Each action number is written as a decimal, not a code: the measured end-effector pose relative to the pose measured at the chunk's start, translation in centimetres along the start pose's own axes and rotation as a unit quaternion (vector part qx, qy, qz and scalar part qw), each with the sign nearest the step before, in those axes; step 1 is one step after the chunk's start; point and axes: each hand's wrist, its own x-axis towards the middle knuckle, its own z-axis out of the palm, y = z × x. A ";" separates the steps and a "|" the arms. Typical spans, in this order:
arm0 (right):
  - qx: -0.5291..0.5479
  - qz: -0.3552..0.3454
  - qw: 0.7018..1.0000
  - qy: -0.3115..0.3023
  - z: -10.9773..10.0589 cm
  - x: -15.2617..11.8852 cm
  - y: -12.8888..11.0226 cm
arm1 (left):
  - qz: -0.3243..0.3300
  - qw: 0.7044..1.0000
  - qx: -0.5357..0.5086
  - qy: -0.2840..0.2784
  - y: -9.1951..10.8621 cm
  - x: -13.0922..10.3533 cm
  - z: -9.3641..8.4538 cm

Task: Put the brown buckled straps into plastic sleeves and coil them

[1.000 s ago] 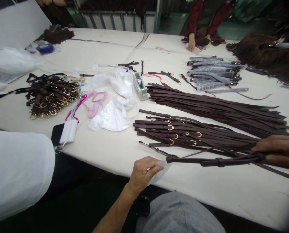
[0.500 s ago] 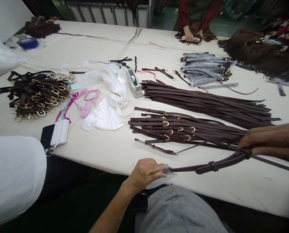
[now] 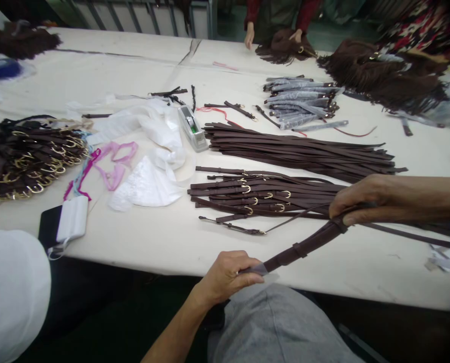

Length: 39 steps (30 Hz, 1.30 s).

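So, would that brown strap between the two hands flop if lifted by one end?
The brown strap probably flexes rather than flops: it looks layered and bows only slightly between left hand and right hand. Being slim, it seems light. The translucent film at one end may slip.

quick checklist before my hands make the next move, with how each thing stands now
1. Left hand pinching the translucent film at the strap's near end: ok.
2. Right hand gripping the held strap farther along: ok, between thumb and fingers.
3. Film covering the whole strap end: cannot tell, the left hand hides part of it.
4. Buckled straps fully in view: not ok, the right hand covers some.
5. Tape dispenser apart from the held strap: ok, it sits by the plain strap bundle.
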 end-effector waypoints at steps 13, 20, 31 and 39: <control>0.017 -0.056 0.992 -0.115 1.4 2.2 -1.0 | -0.151 0.949 -0.245 0.126 -0.4 0.2 2.8; 0.057 -0.044 0.987 -0.145 3.3 2.3 -0.1 | -0.242 0.840 -0.474 0.105 0.6 -3.8 5.6; 0.059 -0.059 0.986 -0.144 2.7 3.1 -0.9 | -0.175 0.960 -0.187 0.111 0.7 -2.8 3.6; 0.064 -0.062 0.981 -0.171 3.6 3.2 -1.0 | -0.246 0.854 -0.420 0.185 0.8 -2.8 5.2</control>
